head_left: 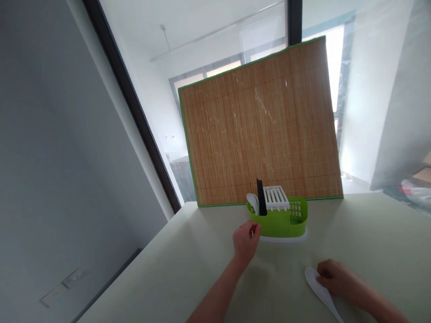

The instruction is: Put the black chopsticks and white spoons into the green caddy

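My left hand [247, 241] is raised in front of the left end of a green utensil caddy [278, 225]. Its fingers are curled, and I see nothing held in them. Whether it touches the caddy is unclear. White spoons [252, 202] and a dark pair of chopsticks [261, 197] stand upright at the caddy's left end. A white slotted rack [276, 197] covers its middle. Low on the right, my right hand [337, 279] has its fingers closed at the wide head of a white rice paddle [321, 291], whose handle runs toward the bottom edge.
The caddy stands on a white base tray [284, 239] on a pale table [188, 269]. Behind it, a bamboo mat [259, 130] with green edging leans upright against glass. A grey wall [67, 157] with a socket [72, 278] rises on the left.
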`<state>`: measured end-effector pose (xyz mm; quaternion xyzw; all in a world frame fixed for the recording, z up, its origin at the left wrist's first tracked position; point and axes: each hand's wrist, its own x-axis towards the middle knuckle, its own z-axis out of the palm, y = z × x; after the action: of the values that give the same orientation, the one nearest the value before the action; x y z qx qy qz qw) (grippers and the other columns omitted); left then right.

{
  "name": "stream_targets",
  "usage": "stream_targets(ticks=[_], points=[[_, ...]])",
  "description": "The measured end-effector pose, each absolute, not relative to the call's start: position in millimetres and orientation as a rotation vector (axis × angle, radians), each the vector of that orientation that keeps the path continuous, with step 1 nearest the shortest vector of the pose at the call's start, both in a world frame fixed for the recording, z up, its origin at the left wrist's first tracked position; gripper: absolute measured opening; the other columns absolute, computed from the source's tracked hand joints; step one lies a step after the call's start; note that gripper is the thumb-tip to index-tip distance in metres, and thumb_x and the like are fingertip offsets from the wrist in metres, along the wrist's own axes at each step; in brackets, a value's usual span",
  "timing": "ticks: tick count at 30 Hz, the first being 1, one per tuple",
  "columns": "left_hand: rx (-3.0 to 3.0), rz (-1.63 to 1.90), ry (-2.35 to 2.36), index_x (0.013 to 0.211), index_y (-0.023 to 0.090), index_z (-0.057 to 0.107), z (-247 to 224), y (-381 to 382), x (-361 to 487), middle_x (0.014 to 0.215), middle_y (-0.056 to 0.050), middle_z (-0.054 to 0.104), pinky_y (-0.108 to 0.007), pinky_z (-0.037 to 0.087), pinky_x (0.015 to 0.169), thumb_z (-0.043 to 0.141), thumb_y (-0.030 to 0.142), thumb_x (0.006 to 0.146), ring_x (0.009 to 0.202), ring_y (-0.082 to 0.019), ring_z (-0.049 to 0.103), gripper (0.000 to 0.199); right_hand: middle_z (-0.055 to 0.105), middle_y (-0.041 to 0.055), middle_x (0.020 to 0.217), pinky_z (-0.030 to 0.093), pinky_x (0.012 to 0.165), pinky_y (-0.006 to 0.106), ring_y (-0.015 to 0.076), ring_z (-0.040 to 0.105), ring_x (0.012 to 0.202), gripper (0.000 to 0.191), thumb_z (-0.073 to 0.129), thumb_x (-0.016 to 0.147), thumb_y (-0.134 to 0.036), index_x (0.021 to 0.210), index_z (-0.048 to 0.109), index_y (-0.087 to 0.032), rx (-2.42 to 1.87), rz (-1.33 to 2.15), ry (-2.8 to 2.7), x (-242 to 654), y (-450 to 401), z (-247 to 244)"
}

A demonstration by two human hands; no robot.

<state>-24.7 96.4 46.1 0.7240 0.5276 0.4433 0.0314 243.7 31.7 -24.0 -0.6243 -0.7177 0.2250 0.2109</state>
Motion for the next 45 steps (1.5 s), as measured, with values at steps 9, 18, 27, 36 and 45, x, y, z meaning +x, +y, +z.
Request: stream_targets(ticks=[9,18,27,36,45], points=[[2.169,1.443,1.23,0.082,0.02,0.065,21,49,-6,0.073,0.001,0.065,-0.018,0.04,0.055,0.053,0.022,0.084,0.056,-0.008,0.051,0.012,0.059,-0.0044,0.058,0.042,0.05,0.022,0.0117,0.055,0.049,0.028,0.045,0.086,-0.046,0.079,0.06,-0.024,-1.412,0.284,-1.774,204,22,32],[2.223,1.577,1.108,0.089,0.02,0.066,26,40,-11,0.072,0.0,0.063,-0.019,0.044,0.06,0.053,0.019,0.086,0.059,-0.009,0.052,0.014,0.065,-0.0015,0.079,0.046,0.063,0.022,0.0108,0.059,0.062,0.011,0.052,0.088,-0.03,0.097,0.056,-0.025,-1.142,-0.103,-1.714,173,14,36],[2.456,1.602,0.973,0.111,0.023,0.057,37,30,-6,0.077,0.0,0.065,-0.023,0.047,0.065,0.057,0.019,0.084,0.062,-0.01,0.055,0.027,0.062,-0.0007,0.083,0.047,0.067,0.023,0.0121,0.058,0.069,0.015,0.051,0.088,-0.025,0.102,0.056,-0.025,-1.073,-0.009,-1.777,169,14,32],[2.883,1.629,1.193,0.082,0.02,0.058,64,26,4,0.067,0.0,0.062,-0.025,0.04,0.06,0.056,0.026,0.086,0.062,-0.013,0.058,0.007,0.059,0.0,0.082,0.046,0.068,0.024,0.0117,0.055,0.07,0.02,0.05,0.089,-0.022,0.109,0.053,-0.024,-1.042,-0.016,-1.811,171,14,28],[2.966,1.821,1.308,0.079,0.018,0.059,115,46,-17,0.062,0.001,0.06,-0.023,0.033,0.054,0.052,0.027,0.089,0.054,-0.01,0.051,0.015,0.059,0.0033,0.094,0.046,0.065,0.024,0.0123,0.055,0.071,0.032,0.055,0.086,-0.028,0.117,0.05,-0.023,-1.133,-0.2,-1.832,181,9,29]])
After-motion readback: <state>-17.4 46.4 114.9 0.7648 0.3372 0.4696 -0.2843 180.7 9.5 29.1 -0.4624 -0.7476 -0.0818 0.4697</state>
